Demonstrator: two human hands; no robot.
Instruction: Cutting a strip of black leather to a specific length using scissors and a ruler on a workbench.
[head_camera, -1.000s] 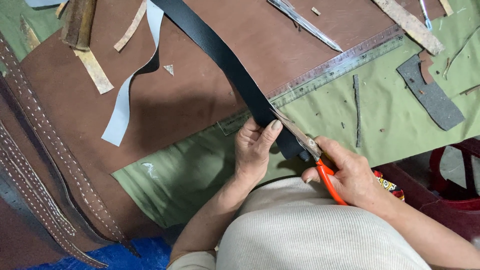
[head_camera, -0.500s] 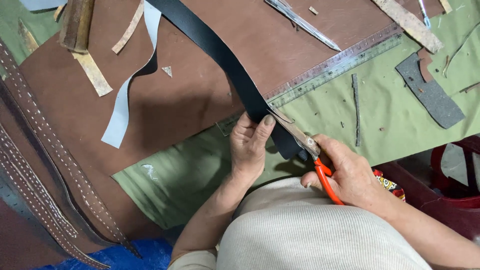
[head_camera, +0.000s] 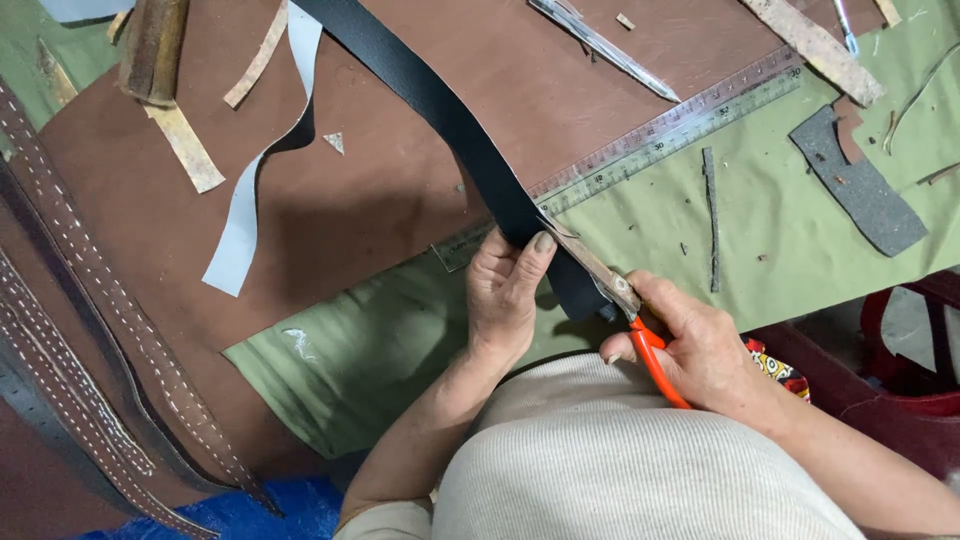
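left hand (head_camera: 505, 290) pinches black leather strip (head_camera: 450, 130) taut, frame centre; right hand (head_camera: 700, 345) grips orange-handled scissors (head_camera: 625, 310), blades cutting its edge.

You see a green cloth (head_camera: 800, 250) over the table, w/ a big brown sheet (head_camera: 400, 170) on top & a red seat (head_camera: 900, 400) nearby.

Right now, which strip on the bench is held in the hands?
The wide black strip, pinched by the left hand; the scissors cut it.
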